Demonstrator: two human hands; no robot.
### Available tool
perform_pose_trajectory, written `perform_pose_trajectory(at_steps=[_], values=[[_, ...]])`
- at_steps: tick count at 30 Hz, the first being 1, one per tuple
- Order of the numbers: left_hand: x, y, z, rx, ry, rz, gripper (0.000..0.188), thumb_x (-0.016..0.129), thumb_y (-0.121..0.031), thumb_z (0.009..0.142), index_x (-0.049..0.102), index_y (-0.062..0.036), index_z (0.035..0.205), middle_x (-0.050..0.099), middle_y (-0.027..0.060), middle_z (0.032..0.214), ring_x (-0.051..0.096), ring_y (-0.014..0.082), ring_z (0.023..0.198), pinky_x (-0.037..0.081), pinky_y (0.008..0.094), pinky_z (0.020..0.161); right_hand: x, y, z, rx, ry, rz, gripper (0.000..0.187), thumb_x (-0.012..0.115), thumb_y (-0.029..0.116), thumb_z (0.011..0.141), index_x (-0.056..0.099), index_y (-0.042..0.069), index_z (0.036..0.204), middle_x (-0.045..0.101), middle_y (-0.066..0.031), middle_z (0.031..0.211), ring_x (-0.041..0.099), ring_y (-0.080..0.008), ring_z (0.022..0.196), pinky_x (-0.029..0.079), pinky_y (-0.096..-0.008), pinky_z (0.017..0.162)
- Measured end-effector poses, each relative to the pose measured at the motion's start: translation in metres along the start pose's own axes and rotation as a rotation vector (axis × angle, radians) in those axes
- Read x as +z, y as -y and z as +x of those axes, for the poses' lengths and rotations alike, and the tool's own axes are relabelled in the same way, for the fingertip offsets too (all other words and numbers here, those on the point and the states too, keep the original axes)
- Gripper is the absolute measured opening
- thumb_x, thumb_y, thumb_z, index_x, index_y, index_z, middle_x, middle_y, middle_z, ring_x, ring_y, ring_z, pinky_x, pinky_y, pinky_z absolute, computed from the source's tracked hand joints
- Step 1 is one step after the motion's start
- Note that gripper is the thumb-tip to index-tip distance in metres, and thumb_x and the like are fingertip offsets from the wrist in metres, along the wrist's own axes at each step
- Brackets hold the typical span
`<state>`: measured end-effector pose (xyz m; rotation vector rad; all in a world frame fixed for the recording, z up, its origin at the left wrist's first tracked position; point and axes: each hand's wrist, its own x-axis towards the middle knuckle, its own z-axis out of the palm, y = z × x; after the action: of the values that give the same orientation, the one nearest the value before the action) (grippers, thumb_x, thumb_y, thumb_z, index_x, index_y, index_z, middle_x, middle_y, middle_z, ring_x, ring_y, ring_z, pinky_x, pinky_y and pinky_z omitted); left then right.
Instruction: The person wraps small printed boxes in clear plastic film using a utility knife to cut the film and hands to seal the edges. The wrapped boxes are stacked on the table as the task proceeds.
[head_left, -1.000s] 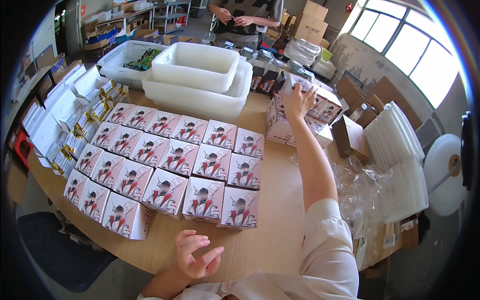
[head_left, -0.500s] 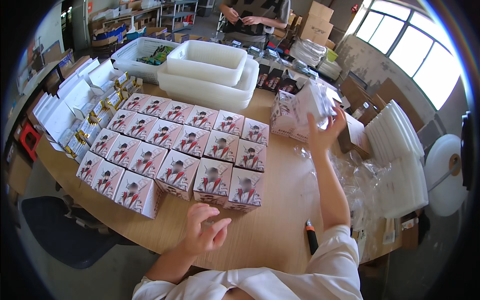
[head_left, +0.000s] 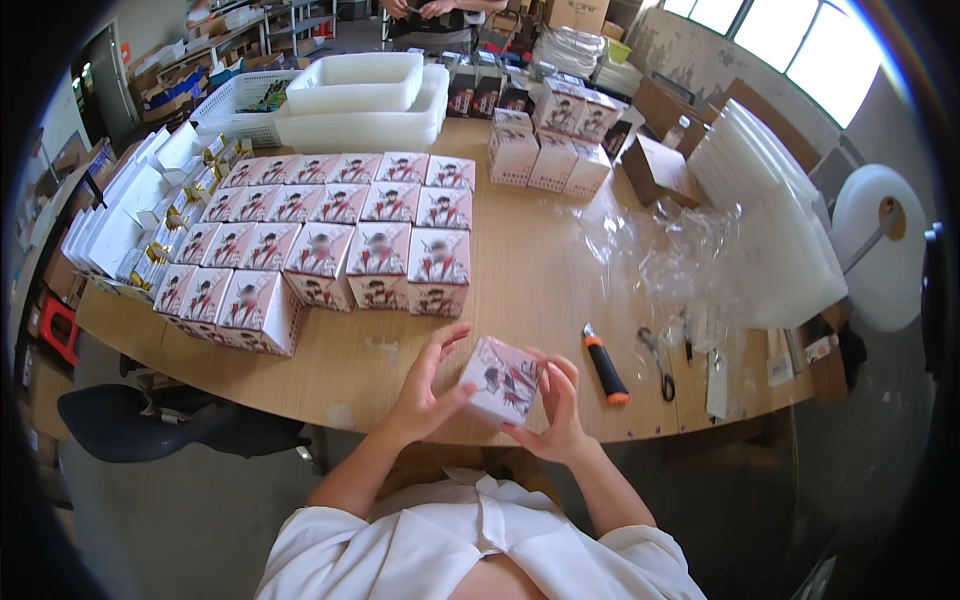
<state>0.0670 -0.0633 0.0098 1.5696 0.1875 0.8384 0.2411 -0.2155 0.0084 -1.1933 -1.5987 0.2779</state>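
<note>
In front of my body a small printed box (head_left: 497,381), pale pink and white with a figure in red and white, is tilted above the table's near edge. My right hand (head_left: 556,412) grips it from the right, thumb below and fingers along the far side. On its left is my left hand (head_left: 428,392), fingers spread apart and the thumb at the box's edge. Beyond my left hand, several rows of matching boxes (head_left: 330,255) stand on the table. A smaller group of such boxes (head_left: 553,160), partly stacked, stands at the far right.
Right of my hands lie an orange-black utility knife (head_left: 606,368), scissors (head_left: 657,362) and crumpled clear plastic film (head_left: 665,250). White trays (head_left: 360,130) stand at the back. Open white cartons (head_left: 125,225) line the left side; white foam sheets (head_left: 775,220) stand right. A person (head_left: 435,22) stands beyond the table.
My right hand has come back from the far-right group to my front with one box. My left hand has moved right to meet it. The view has tilted down.
</note>
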Motion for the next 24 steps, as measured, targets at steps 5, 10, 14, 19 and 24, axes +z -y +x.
perform_pose_trajectory(at_steps=[5,10,14,19,24], values=[[0.010,0.010,-0.021,-0.228,-0.011,-0.485,0.069,0.058,-0.014,0.086,0.032,0.0026,0.148,0.036,0.0157,0.152,0.034,0.0253,0.142,0.023,0.0366,0.117,-0.051,0.010,-0.011,0.292,-0.106,-0.528,0.073,0.077,0.011,0.079,0.040,0.007,0.142,0.042,-0.0204,0.132,0.040,-0.0381,0.131,0.037,-0.0506,0.107],[0.022,0.001,-0.017,-0.248,-0.101,-0.617,0.060,0.057,-0.016,0.091,0.038,0.0017,0.146,0.045,0.0151,0.146,0.041,0.0224,0.137,0.030,0.0346,0.114,-0.072,-0.010,-0.050,0.686,-0.118,-1.087,0.054,0.065,0.006,0.086,0.048,0.007,0.138,0.053,-0.0194,0.125,0.048,-0.0372,0.119,0.040,-0.0436,0.102],[0.033,-0.001,-0.017,-0.223,-0.137,-0.416,0.051,0.057,-0.014,0.093,0.047,0.0008,0.141,0.053,0.0131,0.139,0.050,0.0195,0.128,0.036,0.0317,0.108,-0.079,-0.025,-0.064,0.563,-0.138,-1.106,0.052,0.060,0.003,0.090,0.047,0.007,0.139,0.057,-0.0171,0.116,0.053,-0.0346,0.107,0.044,-0.0432,0.095],[0.000,0.008,0.009,-0.318,-0.028,-0.563,0.039,0.060,-0.011,0.092,0.057,0.0001,0.130,0.058,0.0118,0.133,0.055,0.0153,0.119,0.040,0.0292,0.103,-0.078,-0.013,-0.059,0.624,-0.446,-0.353,0.045,0.043,0.004,0.099,0.042,0.007,0.144,0.060,-0.0148,0.115,0.060,-0.0226,0.095,0.049,-0.0342,0.081],[0.004,0.019,0.007,-0.135,-0.389,-0.338,0.031,0.057,-0.014,0.094,0.057,-0.0018,0.122,0.056,0.0102,0.129,0.051,0.0149,0.120,0.038,0.0311,0.104,-0.068,0.014,-0.043,0.609,-0.592,0.522,0.044,0.038,0.009,0.102,0.038,0.006,0.145,0.062,-0.0153,0.110,0.059,-0.0150,0.084,0.048,-0.0299,0.070]])
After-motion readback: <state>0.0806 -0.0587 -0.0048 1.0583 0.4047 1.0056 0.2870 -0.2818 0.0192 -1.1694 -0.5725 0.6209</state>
